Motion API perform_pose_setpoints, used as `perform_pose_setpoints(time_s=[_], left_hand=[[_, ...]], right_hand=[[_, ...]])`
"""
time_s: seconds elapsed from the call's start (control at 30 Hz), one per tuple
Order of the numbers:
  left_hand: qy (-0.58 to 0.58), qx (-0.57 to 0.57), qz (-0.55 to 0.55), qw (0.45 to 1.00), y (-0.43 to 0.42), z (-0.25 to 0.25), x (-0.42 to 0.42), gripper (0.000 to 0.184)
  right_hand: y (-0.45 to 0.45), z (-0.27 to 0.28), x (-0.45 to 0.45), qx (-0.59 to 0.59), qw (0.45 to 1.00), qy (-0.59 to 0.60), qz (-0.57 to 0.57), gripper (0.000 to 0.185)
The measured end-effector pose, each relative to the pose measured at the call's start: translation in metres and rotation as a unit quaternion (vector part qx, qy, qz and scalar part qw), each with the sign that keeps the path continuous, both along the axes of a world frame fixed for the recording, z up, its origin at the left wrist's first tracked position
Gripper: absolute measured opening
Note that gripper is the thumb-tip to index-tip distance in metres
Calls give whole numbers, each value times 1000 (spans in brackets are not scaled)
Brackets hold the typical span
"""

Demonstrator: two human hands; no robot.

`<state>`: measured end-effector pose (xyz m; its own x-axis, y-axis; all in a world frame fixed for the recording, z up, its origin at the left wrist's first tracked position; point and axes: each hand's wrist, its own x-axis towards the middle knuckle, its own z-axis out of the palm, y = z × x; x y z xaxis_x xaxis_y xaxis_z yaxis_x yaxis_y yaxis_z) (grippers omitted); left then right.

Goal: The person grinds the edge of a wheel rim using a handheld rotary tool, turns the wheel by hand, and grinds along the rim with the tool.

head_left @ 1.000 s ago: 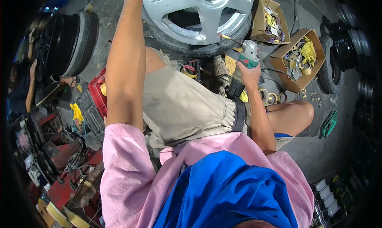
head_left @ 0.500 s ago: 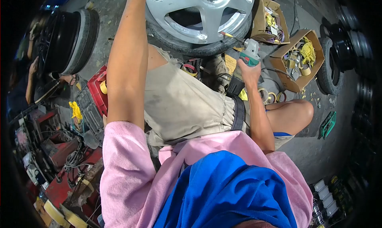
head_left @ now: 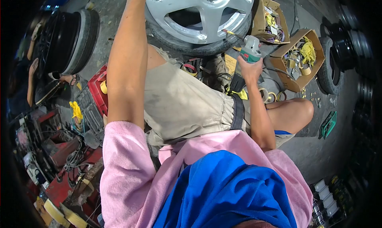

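Note:
My right hand (head_left: 250, 70) is closed round a green and grey power grinder (head_left: 251, 49). A thin shaft with a yellowish tip (head_left: 228, 31) reaches from the grinder toward a silver alloy wheel rim (head_left: 209, 19). The tip lies over the rim's lower right edge; whether it touches the metal I cannot tell. Beneath the rim is a black tyre (head_left: 191, 49), lying flat. My left forearm (head_left: 129, 61) stretches up past the left side of the rim, and the hand itself is beyond the top edge of the view.
Two cardboard boxes (head_left: 297, 79) of scraps and tape stand right of the grinder. Several tape rolls (head_left: 271, 97) lie by my knee. A red toolbox (head_left: 97, 91) is at the left. Farther left, another person's hands (head_left: 34, 65) are near a black wheel (head_left: 63, 41).
The grinder's tip has shifted slightly up and to the right along the rim's edge. My right hand has tilted a little with it. My left arm keeps its place.

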<state>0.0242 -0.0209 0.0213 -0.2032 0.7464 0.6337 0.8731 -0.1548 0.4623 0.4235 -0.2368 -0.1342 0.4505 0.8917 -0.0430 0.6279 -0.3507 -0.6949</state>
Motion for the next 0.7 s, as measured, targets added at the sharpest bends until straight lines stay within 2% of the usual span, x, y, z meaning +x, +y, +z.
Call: perform_pose_setpoints(time_s=[0.13, 0.2, 0.4, 0.53, 0.7], left_hand=[[8, 4, 2, 1000, 5, -7, -4, 32], [4, 7, 1, 1000, 7, -7, -3, 32], [-29, -30, -18, 999, -2, 4, 2, 33], [-1, 3, -4, 1000, 3, -3, -2, 33], [18, 16, -8, 1000, 8, -10, -9, 32]], right_hand=[[-12, -1, -7, -11, 1000, 8, 6, 89], [-13, 4, -9, -16, 997, 70, 33, 86], [5, 1, 2, 24, 999, 34, -3, 79], [15, -10, 9, 17, 999, 30, -16, 81], [-3, -19, 2, 19, 997, 74, 30, 80]])
